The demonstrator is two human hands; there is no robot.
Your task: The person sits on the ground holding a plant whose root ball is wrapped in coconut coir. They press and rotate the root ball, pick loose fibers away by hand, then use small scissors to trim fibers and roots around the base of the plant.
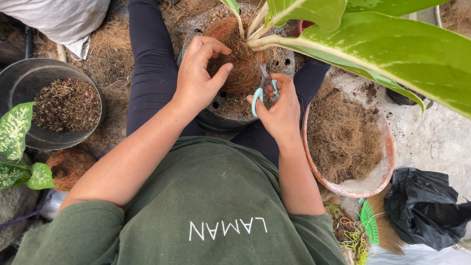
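At frame centre, left hand (198,75) pinches brown fibre (238,64) between curled fingers; right hand (279,110) grips blue-handled scissors (264,91) just beside it.

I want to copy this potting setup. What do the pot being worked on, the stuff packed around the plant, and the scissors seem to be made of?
Pot: likely thin dark plastic, judging by the punched round holes in its wall.
Packing: reddish-brown, stringy, matted, probably coconut husk fibre.
Scissors: pale blue glossy handles, apparently plastic, in the right hand; grey blades look metal, mostly hidden.

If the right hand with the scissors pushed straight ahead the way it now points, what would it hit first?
Probably the reddish coconut fibre packed in the perforated pot, just ahead of the scissors in the right hand; depth is unclear.
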